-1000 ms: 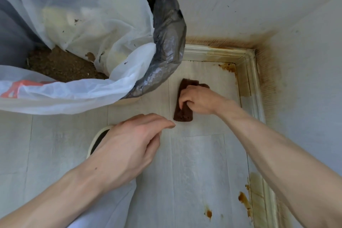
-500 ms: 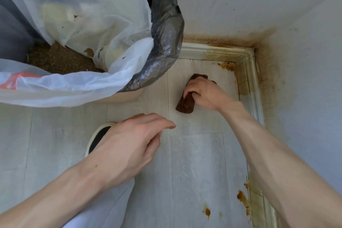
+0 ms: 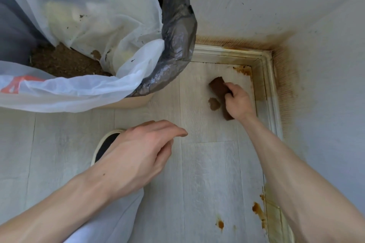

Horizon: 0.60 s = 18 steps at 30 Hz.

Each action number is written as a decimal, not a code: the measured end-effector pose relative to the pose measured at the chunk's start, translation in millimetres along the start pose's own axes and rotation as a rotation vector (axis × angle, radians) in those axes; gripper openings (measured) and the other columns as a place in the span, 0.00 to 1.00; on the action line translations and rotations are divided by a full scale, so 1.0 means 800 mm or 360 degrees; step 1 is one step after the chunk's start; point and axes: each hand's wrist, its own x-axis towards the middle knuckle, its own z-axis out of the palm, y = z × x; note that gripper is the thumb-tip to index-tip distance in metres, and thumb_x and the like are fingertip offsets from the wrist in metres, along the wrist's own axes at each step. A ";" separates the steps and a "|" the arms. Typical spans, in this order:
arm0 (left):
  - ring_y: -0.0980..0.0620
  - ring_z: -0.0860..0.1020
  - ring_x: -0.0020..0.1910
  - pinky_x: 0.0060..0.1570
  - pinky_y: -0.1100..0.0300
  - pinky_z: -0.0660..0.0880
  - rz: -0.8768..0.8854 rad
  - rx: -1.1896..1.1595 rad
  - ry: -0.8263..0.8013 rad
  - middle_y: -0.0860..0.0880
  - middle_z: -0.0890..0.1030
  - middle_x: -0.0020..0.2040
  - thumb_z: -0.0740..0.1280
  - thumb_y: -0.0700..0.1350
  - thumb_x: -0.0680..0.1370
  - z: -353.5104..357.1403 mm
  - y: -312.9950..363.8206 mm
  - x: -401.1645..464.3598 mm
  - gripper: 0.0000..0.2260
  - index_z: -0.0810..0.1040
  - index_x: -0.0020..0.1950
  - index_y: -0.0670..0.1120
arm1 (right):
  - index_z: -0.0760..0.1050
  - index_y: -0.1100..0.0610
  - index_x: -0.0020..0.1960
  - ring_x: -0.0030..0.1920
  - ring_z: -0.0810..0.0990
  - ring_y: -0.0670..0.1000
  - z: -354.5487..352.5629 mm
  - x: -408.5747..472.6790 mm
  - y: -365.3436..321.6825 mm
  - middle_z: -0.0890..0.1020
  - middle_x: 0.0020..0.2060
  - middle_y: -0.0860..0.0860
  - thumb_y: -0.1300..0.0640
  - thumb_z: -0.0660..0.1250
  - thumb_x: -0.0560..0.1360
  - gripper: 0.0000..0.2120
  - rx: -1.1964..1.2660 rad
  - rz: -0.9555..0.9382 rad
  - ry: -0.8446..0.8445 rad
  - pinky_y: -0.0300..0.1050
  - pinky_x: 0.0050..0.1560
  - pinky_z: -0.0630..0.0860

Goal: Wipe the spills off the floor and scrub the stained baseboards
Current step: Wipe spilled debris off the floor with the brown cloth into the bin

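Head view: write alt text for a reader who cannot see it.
A person's right hand grips a dark brown cloth on the pale plank floor near a rust-stained white corner baseboard. The left hand hovers open beside a bin lined with black and white plastic bags; orange-brown spills remain along the wall.

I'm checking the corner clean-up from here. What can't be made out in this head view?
- Cloth: its middle is hidden under the right hand gripping it.
- Floor beneath the bin bag: covered, so any spill there is unseen.
- Baseboard along the right wall: partly blocked by the right forearm, cut off at the bottom edge.
- Shoe: mostly hidden behind the left hand.
- Small brown patch beside the cloth: stain or scrap, cannot tell.
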 end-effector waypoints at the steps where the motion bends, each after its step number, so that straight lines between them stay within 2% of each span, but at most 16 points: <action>1: 0.58 0.79 0.59 0.54 0.53 0.80 0.0003 -0.0005 0.0000 0.64 0.79 0.62 0.53 0.51 0.81 0.000 0.000 0.001 0.18 0.76 0.66 0.59 | 0.72 0.54 0.75 0.58 0.74 0.51 0.005 -0.005 -0.002 0.77 0.62 0.54 0.65 0.56 0.82 0.22 0.0017 -0.0028 -0.0037 0.40 0.58 0.68; 3: 0.58 0.79 0.59 0.54 0.53 0.79 0.0001 -0.0012 -0.0004 0.64 0.78 0.62 0.53 0.51 0.81 0.000 -0.001 0.001 0.18 0.76 0.66 0.60 | 0.74 0.55 0.73 0.57 0.76 0.52 0.008 -0.017 -0.002 0.78 0.60 0.54 0.65 0.57 0.82 0.21 0.0034 -0.0093 -0.0043 0.41 0.56 0.69; 5: 0.59 0.79 0.59 0.55 0.53 0.79 -0.0004 -0.0010 -0.0008 0.64 0.78 0.62 0.52 0.51 0.81 0.000 -0.001 0.001 0.18 0.76 0.66 0.60 | 0.75 0.56 0.71 0.56 0.76 0.51 -0.001 -0.026 0.003 0.79 0.57 0.52 0.66 0.58 0.81 0.21 0.0064 -0.0122 0.0109 0.41 0.55 0.70; 8: 0.59 0.79 0.59 0.55 0.55 0.78 0.0000 0.0004 -0.0010 0.64 0.78 0.62 0.52 0.51 0.81 -0.001 -0.002 0.001 0.18 0.76 0.66 0.60 | 0.76 0.55 0.70 0.55 0.79 0.51 -0.019 -0.039 0.026 0.81 0.57 0.51 0.64 0.57 0.82 0.20 0.0122 0.0021 0.0430 0.45 0.56 0.75; 10: 0.59 0.79 0.59 0.55 0.57 0.78 -0.0006 0.0013 -0.0014 0.64 0.78 0.62 0.52 0.51 0.81 -0.001 -0.003 0.000 0.18 0.76 0.66 0.60 | 0.76 0.56 0.70 0.55 0.80 0.54 -0.018 -0.047 0.041 0.82 0.57 0.54 0.61 0.57 0.82 0.19 0.0076 0.0183 0.0525 0.47 0.55 0.76; 13: 0.60 0.79 0.59 0.53 0.59 0.78 -0.0002 0.0030 -0.0023 0.65 0.78 0.63 0.52 0.52 0.81 0.000 -0.002 0.001 0.19 0.76 0.66 0.60 | 0.74 0.55 0.73 0.58 0.78 0.54 0.001 -0.050 0.035 0.79 0.60 0.54 0.59 0.58 0.83 0.19 0.0180 0.0281 0.0432 0.48 0.59 0.75; 16: 0.60 0.79 0.58 0.53 0.59 0.78 0.0001 0.0035 -0.0035 0.65 0.78 0.62 0.52 0.52 0.81 0.000 0.000 0.002 0.19 0.76 0.66 0.61 | 0.70 0.53 0.76 0.60 0.76 0.51 0.018 -0.048 0.004 0.74 0.61 0.50 0.55 0.62 0.84 0.21 0.0290 0.0134 0.0280 0.45 0.63 0.73; 18: 0.60 0.79 0.58 0.52 0.61 0.78 -0.0006 0.0043 -0.0040 0.65 0.78 0.62 0.51 0.52 0.81 0.000 0.000 0.002 0.19 0.76 0.66 0.60 | 0.67 0.51 0.78 0.64 0.72 0.50 0.026 -0.048 -0.010 0.71 0.65 0.49 0.48 0.62 0.83 0.24 0.0085 -0.0018 0.0085 0.41 0.62 0.69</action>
